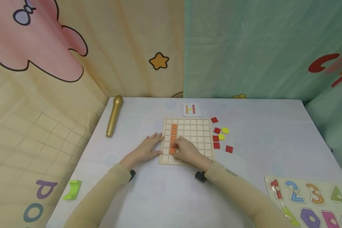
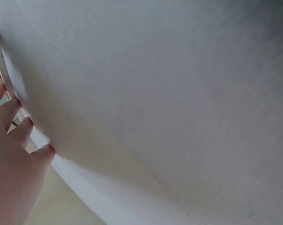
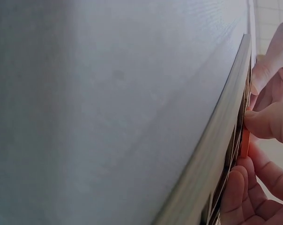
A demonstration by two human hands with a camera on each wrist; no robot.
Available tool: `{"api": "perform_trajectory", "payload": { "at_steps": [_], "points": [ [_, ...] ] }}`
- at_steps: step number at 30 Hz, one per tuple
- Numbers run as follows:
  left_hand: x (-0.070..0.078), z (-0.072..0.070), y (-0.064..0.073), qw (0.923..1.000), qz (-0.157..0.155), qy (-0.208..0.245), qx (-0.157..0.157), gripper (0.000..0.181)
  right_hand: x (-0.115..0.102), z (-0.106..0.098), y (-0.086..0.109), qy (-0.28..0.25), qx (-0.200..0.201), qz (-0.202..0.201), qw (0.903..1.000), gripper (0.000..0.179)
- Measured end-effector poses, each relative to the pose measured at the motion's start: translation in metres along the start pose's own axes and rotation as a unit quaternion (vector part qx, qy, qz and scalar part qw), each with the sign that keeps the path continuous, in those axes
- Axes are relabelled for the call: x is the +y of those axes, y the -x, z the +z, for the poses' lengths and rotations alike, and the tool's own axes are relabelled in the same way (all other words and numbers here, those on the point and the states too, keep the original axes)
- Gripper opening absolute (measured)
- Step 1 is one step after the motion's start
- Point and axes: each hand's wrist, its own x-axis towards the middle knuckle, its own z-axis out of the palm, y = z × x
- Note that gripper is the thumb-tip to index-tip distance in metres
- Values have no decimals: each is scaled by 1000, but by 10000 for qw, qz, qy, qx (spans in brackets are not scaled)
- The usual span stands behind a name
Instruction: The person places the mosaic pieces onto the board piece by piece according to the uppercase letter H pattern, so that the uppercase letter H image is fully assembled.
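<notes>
A wooden grid board (image 1: 199, 130) lies on the table with a column of orange square tiles (image 1: 174, 131) near its left side. My right hand (image 1: 189, 152) reaches over the board's lower part. Its thumb and a finger pinch an orange tile (image 3: 245, 143) at the column's low end, right at the board's surface. On the left, my left hand (image 1: 146, 150) lies with spread fingers, fingertips at the board's left edge. In the left wrist view, those fingers (image 2: 23, 131) rest along the edge.
Loose red tiles (image 1: 229, 149) and yellow tiles (image 1: 225, 130) lie right of the board. Behind it is a pattern card (image 1: 191, 109). A gold microphone (image 1: 114, 117) and a green curved block (image 1: 73, 190) are at left; a number puzzle (image 1: 302, 200) occupies the near right corner.
</notes>
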Motion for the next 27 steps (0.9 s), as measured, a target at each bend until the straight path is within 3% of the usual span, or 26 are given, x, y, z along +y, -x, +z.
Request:
{"api": "perform_trajectory", "payload": {
  "at_steps": [10,17,21,27],
  "points": [
    [-1,0,-1,10000,38,37,24,71,0,-2,0,-66,39,-116,9999,22],
    [1,0,3,9999,24,104,23,71,5,-7,5,-670,106,-106,9976,20],
    [2,0,2,10000,-32,44,30,72,19,-24,8,-1118,302,-75,9932,22],
    [5,-1,3,10000,-76,-11,30,72,54,-61,12,-1363,963,214,9857,27]
  ]
}}
